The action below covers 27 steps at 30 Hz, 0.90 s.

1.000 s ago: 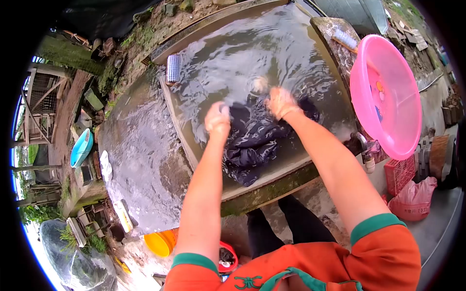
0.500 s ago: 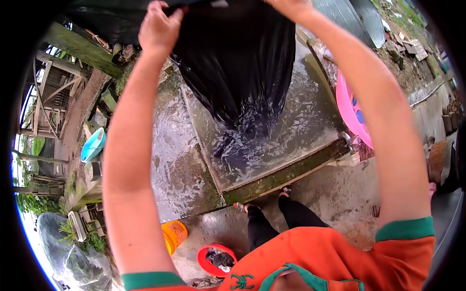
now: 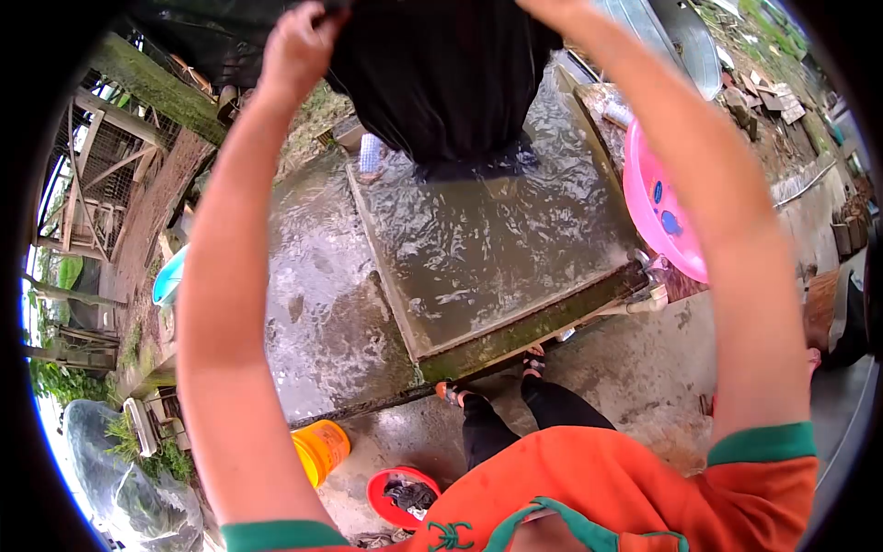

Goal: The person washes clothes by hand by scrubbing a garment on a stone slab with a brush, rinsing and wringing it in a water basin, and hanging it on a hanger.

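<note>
A large black cloth (image 3: pixel 441 83) hangs from both raised hands at the top of the head view. Its lower edge dips into the water of a shallow concrete basin (image 3: pixel 384 267). My left hand (image 3: pixel 299 41) is closed on the cloth's upper left part. My right hand (image 3: pixel 550 11), cut off by the frame's top edge, is at the cloth's upper right; the cloth hangs stretched between both hands. Murky, rippling water (image 3: pixel 497 248) fills the basin in front of my feet.
Right of the basin rests a pink tub (image 3: pixel 648 221). An orange bucket (image 3: pixel 322 449) and a red basin (image 3: pixel 382 501) with dark cloth inside stand near my feet. A patterned bluish object (image 3: pixel 370 155) sits at the basin's far left corner. Wet concrete (image 3: pixel 313 313) lies left.
The black cloth's lower end has swung away from me toward the far side of the basin and now spreads wider. More of the near water shows. Both hands keep their hold.
</note>
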Available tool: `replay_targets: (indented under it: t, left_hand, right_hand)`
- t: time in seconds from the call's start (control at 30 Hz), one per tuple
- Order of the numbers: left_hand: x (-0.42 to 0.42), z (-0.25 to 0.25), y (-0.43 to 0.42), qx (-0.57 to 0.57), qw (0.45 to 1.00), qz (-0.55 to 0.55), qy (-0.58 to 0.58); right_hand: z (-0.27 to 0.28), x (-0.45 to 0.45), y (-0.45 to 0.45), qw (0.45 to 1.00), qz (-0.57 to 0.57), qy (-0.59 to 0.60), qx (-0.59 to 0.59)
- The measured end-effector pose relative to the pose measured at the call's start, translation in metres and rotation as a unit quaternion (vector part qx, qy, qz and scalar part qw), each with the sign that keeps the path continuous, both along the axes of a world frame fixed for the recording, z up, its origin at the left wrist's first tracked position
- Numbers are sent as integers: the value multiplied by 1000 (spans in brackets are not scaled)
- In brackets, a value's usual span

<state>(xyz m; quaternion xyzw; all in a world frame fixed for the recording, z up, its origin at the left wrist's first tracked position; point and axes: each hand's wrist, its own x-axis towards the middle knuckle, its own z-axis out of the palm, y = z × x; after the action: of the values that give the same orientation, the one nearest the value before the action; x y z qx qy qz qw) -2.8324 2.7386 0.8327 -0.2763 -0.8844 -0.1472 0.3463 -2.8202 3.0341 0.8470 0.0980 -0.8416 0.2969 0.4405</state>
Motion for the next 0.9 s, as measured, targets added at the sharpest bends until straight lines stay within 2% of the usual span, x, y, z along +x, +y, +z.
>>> replay_targets:
  t: [0.07,0.13,0.2,0.27,0.33,0.4,0.43,0.47,0.53,0.67,0.77,0.8,0.87,0.9]
  left_hand:
    - [17,-74,-6,55,998,-9,-3]
    - [55,-127,-7,86,990,19,-113]
    - [87,-179,-15,144,978,6,-153]
    - [119,-223,-30,131,979,-4,-157]
    - [146,-255,-52,114,948,-12,-298]
    - [166,-262,-62,14,886,14,-463]
    - [175,-280,-66,19,901,25,-433]
    - [182,-282,-57,52,877,59,-474]
    - [188,-290,-26,181,820,51,-541]
    - [224,-296,62,-77,822,204,-527]
    - [223,-341,70,-51,848,180,-495]
    - [222,-372,61,-30,873,149,-464]
    - [221,-378,52,-128,842,149,-502]
    - [214,-380,48,-141,816,140,-543]
  right_hand:
    - [-63,22,-10,999,34,-5,-35]
    - [-126,69,-27,988,73,-97,-95]
    - [-183,96,-40,977,78,-133,-150]
    - [-225,134,-52,968,147,-126,-160]
    - [-262,173,-65,960,206,-131,-139]
    - [-303,203,-73,939,293,-165,-67]
    - [-308,219,-71,915,325,-237,-18]
    - [-314,235,-72,904,299,-306,17]
    - [-321,244,-67,877,246,-412,29]
    - [-349,234,-50,877,108,-464,-61]
    - [-356,233,-40,880,103,-463,-20]
    - [-355,233,-40,874,104,-474,-19]
    - [-347,235,-41,862,106,-495,-21]
    - [-353,234,-39,859,104,-501,-3]
